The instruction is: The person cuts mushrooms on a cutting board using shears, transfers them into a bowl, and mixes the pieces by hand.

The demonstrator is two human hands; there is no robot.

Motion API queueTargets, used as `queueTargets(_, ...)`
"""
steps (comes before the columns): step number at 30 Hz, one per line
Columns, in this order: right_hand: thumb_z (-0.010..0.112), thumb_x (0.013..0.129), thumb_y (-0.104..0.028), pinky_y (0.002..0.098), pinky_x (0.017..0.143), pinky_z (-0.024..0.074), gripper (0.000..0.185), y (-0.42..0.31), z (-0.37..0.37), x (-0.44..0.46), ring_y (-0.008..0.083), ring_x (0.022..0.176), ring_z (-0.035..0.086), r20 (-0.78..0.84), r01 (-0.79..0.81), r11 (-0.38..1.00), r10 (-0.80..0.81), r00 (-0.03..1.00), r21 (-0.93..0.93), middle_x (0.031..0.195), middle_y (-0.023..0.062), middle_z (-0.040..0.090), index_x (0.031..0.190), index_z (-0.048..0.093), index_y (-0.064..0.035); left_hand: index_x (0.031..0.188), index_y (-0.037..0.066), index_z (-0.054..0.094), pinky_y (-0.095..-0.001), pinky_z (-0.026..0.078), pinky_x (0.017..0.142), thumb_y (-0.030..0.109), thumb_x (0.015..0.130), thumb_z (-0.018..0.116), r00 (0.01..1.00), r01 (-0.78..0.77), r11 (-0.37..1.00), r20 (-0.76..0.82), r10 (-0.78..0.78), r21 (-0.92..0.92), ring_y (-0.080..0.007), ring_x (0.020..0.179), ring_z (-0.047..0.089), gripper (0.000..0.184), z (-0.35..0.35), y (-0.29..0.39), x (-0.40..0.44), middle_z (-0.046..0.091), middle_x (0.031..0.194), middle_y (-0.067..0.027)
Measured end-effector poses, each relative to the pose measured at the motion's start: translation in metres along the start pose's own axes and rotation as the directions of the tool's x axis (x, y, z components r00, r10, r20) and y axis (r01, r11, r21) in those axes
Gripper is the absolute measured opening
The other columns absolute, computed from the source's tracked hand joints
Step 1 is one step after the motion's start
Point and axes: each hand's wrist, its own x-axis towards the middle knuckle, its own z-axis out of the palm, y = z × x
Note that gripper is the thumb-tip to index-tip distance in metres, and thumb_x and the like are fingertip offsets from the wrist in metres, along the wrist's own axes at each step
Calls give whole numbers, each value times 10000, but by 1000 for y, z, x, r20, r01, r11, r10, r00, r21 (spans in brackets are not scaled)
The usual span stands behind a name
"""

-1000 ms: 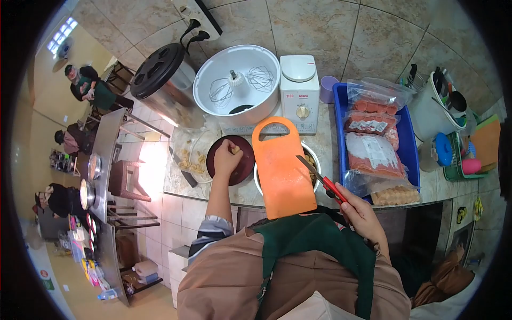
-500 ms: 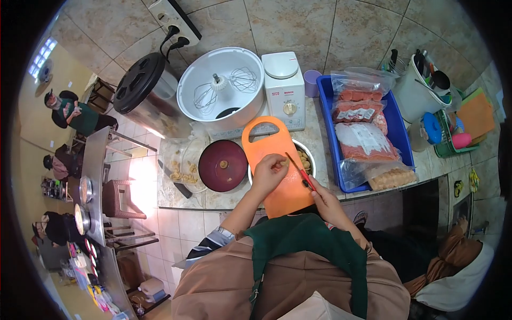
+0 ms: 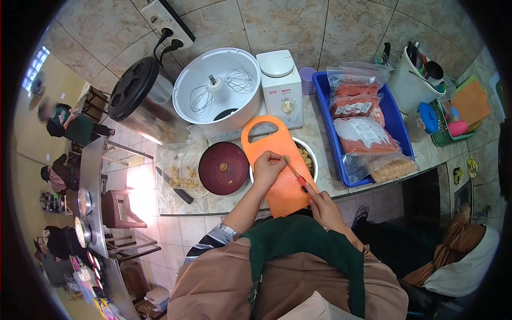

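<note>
The orange board (image 3: 280, 194) hides most of the white bowl (image 3: 315, 162) from us. The left fingers (image 3: 274, 158) pinch a piece (image 3: 286, 158) too small for us to identify; the right fingers (image 3: 317, 199) cover the red handle's (image 3: 302, 181) end.

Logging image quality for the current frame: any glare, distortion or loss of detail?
Head view: glare washes out the floor beside the brown stool; head view: wide-angle distortion bends the wall tile lines, with dark corners; head view: the orange board reads clearly, but the small piece by the red-handled tool is too tiny to identify.
</note>
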Motion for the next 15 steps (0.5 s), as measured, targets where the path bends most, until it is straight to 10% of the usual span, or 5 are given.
queueTargets(15,459,845,-142,394,600,435,477,4,6,-3,325,646,517,-7,-46,998,46,999,-43,757,159,450,1303,334,-197,763,-4,554,-207,430,538,166,692,699,999,20,999,42,-19,-26,-86,584,540,234,-2,7,-4,583,668,-56)
